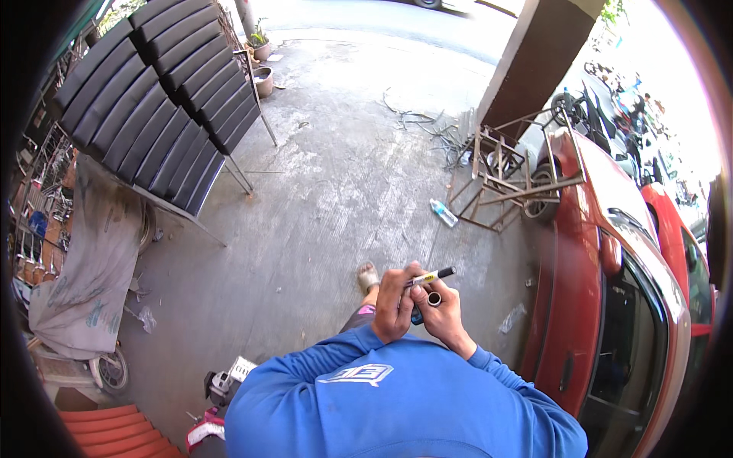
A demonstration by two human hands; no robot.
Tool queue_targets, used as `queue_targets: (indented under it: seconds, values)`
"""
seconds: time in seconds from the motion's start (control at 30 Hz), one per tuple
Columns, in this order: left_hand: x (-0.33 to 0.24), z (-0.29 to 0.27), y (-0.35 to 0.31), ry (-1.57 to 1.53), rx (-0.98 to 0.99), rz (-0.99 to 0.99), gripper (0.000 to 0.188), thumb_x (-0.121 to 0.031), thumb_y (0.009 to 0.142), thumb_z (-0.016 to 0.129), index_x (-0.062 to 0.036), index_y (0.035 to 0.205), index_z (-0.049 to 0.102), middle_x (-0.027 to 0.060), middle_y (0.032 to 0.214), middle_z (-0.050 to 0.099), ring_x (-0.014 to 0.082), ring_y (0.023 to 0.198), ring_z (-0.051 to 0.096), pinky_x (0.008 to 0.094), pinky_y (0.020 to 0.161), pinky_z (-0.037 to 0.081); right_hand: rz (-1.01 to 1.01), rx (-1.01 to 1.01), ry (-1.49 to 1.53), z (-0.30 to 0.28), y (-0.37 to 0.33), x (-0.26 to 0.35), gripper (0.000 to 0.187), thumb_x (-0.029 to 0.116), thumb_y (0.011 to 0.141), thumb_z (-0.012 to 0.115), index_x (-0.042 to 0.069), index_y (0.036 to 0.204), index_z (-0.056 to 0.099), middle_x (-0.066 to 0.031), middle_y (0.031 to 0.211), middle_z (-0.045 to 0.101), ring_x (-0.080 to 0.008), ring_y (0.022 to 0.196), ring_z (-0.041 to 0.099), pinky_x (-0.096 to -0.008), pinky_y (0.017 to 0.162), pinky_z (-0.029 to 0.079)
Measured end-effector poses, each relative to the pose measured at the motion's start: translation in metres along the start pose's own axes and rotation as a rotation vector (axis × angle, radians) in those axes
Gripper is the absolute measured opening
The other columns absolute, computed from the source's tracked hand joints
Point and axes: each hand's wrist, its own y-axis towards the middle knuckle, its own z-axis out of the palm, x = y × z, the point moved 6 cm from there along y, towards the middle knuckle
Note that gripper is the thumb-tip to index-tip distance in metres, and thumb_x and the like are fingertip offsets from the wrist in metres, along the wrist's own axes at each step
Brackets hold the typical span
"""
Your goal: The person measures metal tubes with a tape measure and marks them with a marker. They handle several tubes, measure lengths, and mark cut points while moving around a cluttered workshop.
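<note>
While left hand is pinching white-yellow-black slim marker, right hand is curling round dark round-ended tube beneath fingertips. Likely positioning; next is calling for steady pinch.

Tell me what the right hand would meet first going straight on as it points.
Probably the left hand: the right hand points up and left in the picture, toward its fingers. Depth is unclear; they may already touch.

On the left I see stacked black chairs; on the right, a red car, and near it a brown frame and a plastic bottle on the floor.
</note>
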Motion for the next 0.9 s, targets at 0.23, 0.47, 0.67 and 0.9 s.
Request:
queue_targets:
  seconds: [0.23, 0.47, 0.67, 0.9]
  values:
    - [0.191, 0.016, 0.211, -0.254, -0.030, -0.210, 0.044, -0.023, 0.103, 0.057, -0.0017, 0.141, 0.054, 0.0210, 0.145, 0.048, 0.0356, 0.140, 0.043, 0.0471, 0.117, 0.033, -0.083, -0.337, 0.312, -0.010, 0.269, -0.010, 0.028, 0.022, 0.108, 0.062, 0.001, 0.127, 0.061, -0.0032, 0.104, 0.069, -0.0051, 0.093, 0.062, -0.0216, 0.073, 0.050]
    - [0.301, 0.005, 0.408, -0.457, -0.124, -0.059, 0.032, -0.013, 0.093, 0.062, -0.0046, 0.122, 0.050, 0.0242, 0.150, 0.044, 0.0255, 0.133, 0.049, 0.0425, 0.111, 0.044, -0.346, -0.472, 0.272, -0.028, 0.495, 0.024, 0.028, 0.023, 0.108, 0.060, 0.000, 0.123, 0.056, -0.0058, 0.110, 0.060, -0.0083, 0.085, 0.060, -0.0245, 0.075, 0.049]
    - [0.461, -0.039, 0.549, -0.507, -0.457, -0.160, 0.013, -0.004, 0.088, 0.054, -0.0063, 0.100, 0.048, 0.0201, 0.126, 0.057, 0.0215, 0.103, 0.063, 0.0400, 0.098, 0.052, -0.523, -0.408, 0.244, -0.030, 0.723, 0.013, 0.022, 0.021, 0.109, 0.058, 0.002, 0.120, 0.053, -0.0107, 0.108, 0.062, -0.0068, 0.071, 0.059, -0.0210, 0.047, 0.044]
    - [0.555, -0.135, 0.748, 0.207, -0.161, -0.015, 0.034, -0.026, 0.089, 0.080, -0.0051, 0.109, 0.061, 0.0079, 0.085, 0.064, 0.0170, 0.079, 0.060, 0.0334, 0.069, 0.050, -0.429, 0.204, -0.066, 0.023, 1.005, 0.040, 0.025, 0.015, 0.097, 0.074, 0.002, 0.111, 0.058, -0.0133, 0.086, 0.073, -0.0210, 0.076, 0.074, -0.0331, 0.067, 0.056]
